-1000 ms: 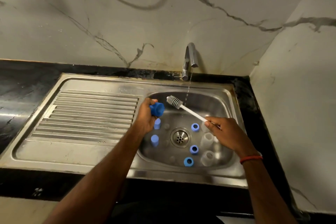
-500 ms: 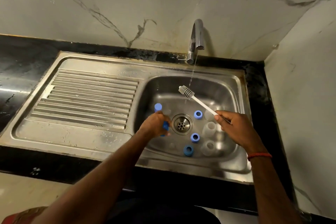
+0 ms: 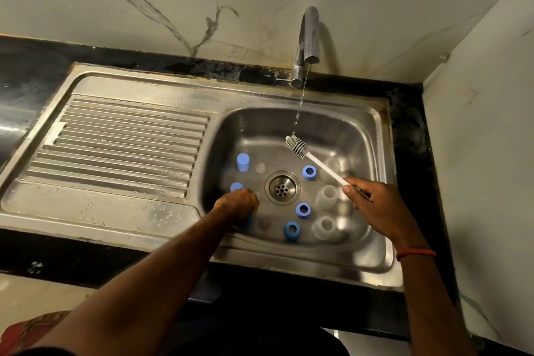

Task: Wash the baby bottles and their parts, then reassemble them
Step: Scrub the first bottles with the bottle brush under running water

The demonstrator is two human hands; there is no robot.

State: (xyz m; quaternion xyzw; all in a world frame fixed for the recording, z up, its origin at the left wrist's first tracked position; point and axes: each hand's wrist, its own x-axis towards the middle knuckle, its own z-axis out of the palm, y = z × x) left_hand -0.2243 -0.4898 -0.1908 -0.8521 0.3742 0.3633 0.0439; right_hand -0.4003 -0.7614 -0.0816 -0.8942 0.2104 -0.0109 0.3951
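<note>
Baby bottle parts lie in the steel sink basin (image 3: 361, 124). Two blue caps (image 3: 242, 162) (image 3: 236, 186) stand at its left. Three blue rings (image 3: 309, 172) (image 3: 303, 209) (image 3: 291, 230) sit right of the drain (image 3: 281, 187). Clear bottles (image 3: 326, 196) (image 3: 325, 227) stand further right. My left hand (image 3: 238, 206) is down on the basin floor, closed on a blue cap (image 3: 247, 218) that is mostly hidden under it. My right hand (image 3: 372, 199) holds a white bottle brush (image 3: 297, 146), its bristles under the water stream.
The tap (image 3: 309, 37) runs a thin stream into the basin. A ribbed draining board (image 3: 124, 150) lies to the left. Black counter (image 3: 31, 72) surrounds the sink, with marble walls behind and on the right.
My left hand has gone from holding the blue cap up near the brush down to the basin floor at front left. The brush stays under the stream.
</note>
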